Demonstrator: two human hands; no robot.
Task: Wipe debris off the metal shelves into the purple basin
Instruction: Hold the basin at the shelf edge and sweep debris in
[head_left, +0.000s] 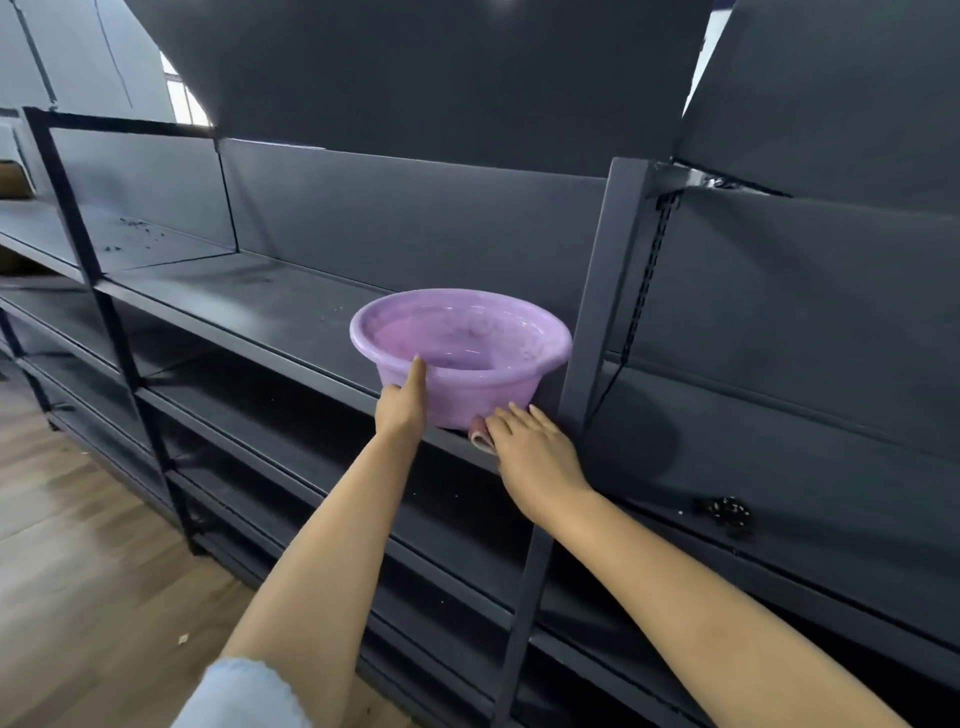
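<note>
Debris (136, 224) lies scattered on the far-left bay of the metal shelves (249, 299), with fainter specks near the middle, as I stand facing the dark racking. My left hand (402, 402) reaches up to the purple basin (462, 358), which sits at the front edge of the shelf, hard against the upright post (605, 291); the forefinger hooks over the near rim while the other fingers press the outer wall, a light hold rather than a full grip. The basin looks like thin, smooth plastic, light and slightly flexible, probably slippery, and best taken by its rolled rim. My right hand (535, 452) lies flat, fingers spread and pointing toward the basin's base, palm pressing down on a small pinkish cloth (480, 432) at the shelf's lip. The cloth appears soft and easily bunched under the palm. Both forearms stretch forward and upward, the left bearing a pale sleeve (244, 696) near the elbow.
</note>
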